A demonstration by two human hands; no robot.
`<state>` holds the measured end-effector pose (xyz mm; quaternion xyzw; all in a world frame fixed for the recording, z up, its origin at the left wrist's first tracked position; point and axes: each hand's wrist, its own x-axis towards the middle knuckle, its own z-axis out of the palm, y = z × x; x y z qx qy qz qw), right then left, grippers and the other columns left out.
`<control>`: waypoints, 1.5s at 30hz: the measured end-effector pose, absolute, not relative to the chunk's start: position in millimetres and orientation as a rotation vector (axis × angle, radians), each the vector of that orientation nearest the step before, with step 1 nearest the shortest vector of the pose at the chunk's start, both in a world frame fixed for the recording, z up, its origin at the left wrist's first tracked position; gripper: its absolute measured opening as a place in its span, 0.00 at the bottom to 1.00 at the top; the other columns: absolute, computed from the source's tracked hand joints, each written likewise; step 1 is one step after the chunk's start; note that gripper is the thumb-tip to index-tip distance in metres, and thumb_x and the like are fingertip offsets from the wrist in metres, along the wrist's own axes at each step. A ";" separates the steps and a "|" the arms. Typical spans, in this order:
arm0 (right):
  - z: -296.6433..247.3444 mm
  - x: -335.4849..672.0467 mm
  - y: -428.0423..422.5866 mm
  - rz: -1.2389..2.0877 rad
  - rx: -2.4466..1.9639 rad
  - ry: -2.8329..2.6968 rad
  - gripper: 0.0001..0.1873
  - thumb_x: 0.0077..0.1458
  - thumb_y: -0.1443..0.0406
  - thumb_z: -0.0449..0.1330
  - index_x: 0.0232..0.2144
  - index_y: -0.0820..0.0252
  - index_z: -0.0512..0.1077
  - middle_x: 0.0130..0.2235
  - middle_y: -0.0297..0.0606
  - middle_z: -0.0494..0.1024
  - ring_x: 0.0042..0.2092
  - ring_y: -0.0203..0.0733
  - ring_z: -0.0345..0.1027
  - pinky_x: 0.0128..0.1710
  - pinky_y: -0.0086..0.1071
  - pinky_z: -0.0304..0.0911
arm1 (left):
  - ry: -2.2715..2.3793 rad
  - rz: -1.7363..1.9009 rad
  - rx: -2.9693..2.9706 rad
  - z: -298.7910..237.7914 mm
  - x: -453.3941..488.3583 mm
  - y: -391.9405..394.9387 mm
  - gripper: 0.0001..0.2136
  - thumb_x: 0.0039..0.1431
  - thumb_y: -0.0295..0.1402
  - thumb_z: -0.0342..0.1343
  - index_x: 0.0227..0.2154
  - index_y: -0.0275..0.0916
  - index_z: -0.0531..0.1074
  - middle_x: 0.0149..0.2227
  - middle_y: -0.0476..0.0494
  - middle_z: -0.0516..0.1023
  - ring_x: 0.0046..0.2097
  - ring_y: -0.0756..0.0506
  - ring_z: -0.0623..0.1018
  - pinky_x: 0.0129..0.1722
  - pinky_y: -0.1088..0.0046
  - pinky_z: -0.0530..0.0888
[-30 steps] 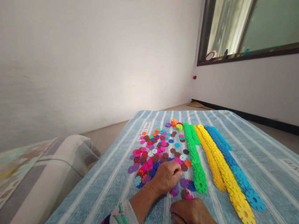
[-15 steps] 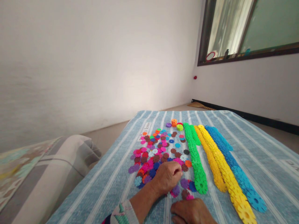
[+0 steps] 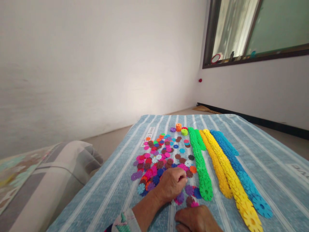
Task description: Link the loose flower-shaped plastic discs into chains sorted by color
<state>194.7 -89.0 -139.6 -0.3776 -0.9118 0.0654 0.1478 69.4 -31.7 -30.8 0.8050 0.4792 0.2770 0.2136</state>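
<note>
My left hand [image 3: 173, 183] rests on the heap of notched plastic snowflake discs [image 3: 154, 169], its fingers curled closed. Whatever it may hold is hidden inside the curl. Below and to the right, at the bottom edge, is my right hand [image 3: 196, 219], seen from its back with bent fingers pressed together; its grip is hidden too. Purple discs [image 3: 189, 190], a dark blue disc [image 3: 197, 193] and a brown disc [image 3: 190, 201] lie between and beside the hands. To their right runs a long overlapping row of green discs [image 3: 202, 170].
Rows of yellow discs [image 3: 231, 180] and blue discs [image 3: 241, 170] lie farther right on the striped blue cloth [image 3: 113, 180]. Behind the heap stand small stacks of orange discs [image 3: 178, 127] and lime discs [image 3: 184, 131]. A grey-and-white covered shape [image 3: 65, 174] is at left.
The view has turned slightly, so the scene sits a little farther left. Both hands keep nearly the same place and curled shape among the discs.
</note>
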 end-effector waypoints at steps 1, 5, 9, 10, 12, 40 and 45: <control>-138.8 194.2 -89.1 0.186 -1.092 -2.626 0.14 0.43 0.62 0.61 0.17 0.57 0.59 0.18 0.27 0.71 0.20 0.34 0.56 0.23 0.30 0.43 | 1.333 0.767 2.231 -30.5 69.5 -31.6 0.07 0.50 0.25 0.53 0.19 0.37 0.65 0.21 0.52 0.66 0.26 0.53 0.65 0.28 0.76 0.58; -133.7 193.6 -89.7 0.168 -1.109 -2.642 0.15 0.43 0.61 0.62 0.16 0.57 0.58 0.17 0.26 0.70 0.18 0.33 0.51 0.21 0.32 0.40 | 1.324 0.760 2.235 -29.2 69.3 -31.4 0.06 0.51 0.26 0.53 0.20 0.37 0.66 0.22 0.53 0.66 0.27 0.52 0.66 0.28 0.76 0.58; -129.1 193.9 -90.4 0.121 -1.067 -2.630 0.16 0.43 0.61 0.62 0.16 0.57 0.57 0.17 0.25 0.69 0.18 0.33 0.50 0.21 0.32 0.40 | 1.326 0.752 2.240 -28.5 68.4 -31.1 0.06 0.51 0.26 0.53 0.21 0.37 0.67 0.21 0.53 0.66 0.26 0.52 0.65 0.28 0.76 0.58; -128.3 193.8 -90.4 0.111 -1.064 -2.627 0.17 0.43 0.61 0.62 0.16 0.57 0.56 0.17 0.25 0.69 0.18 0.33 0.51 0.21 0.32 0.40 | 1.327 0.750 2.240 -28.5 68.1 -30.9 0.06 0.51 0.26 0.53 0.21 0.37 0.67 0.21 0.53 0.66 0.26 0.52 0.65 0.28 0.76 0.58; -127.1 193.3 -90.4 0.103 -1.048 -2.622 0.17 0.43 0.61 0.62 0.17 0.58 0.56 0.18 0.25 0.70 0.18 0.32 0.53 0.21 0.32 0.41 | 1.326 0.745 2.242 -28.3 67.6 -30.6 0.06 0.51 0.27 0.53 0.21 0.37 0.67 0.22 0.53 0.66 0.26 0.52 0.65 0.28 0.76 0.58; -107.1 194.1 -82.0 0.124 -0.853 -2.678 0.13 0.52 0.58 0.62 0.22 0.55 0.65 0.23 0.23 0.75 0.20 0.33 0.59 0.22 0.31 0.47 | 1.735 0.766 2.191 0.7 43.5 7.1 0.06 0.54 0.28 0.51 0.25 0.38 0.71 0.26 0.50 0.75 0.31 0.49 0.74 0.32 0.76 0.66; -98.1 191.8 -85.2 0.084 -0.873 -2.687 0.14 0.50 0.58 0.63 0.20 0.55 0.64 0.22 0.23 0.75 0.19 0.32 0.58 0.22 0.32 0.46 | 2.013 0.549 2.183 10.3 25.7 45.4 0.06 0.52 0.25 0.53 0.28 0.38 0.75 0.31 0.46 0.80 0.36 0.47 0.78 0.36 0.75 0.68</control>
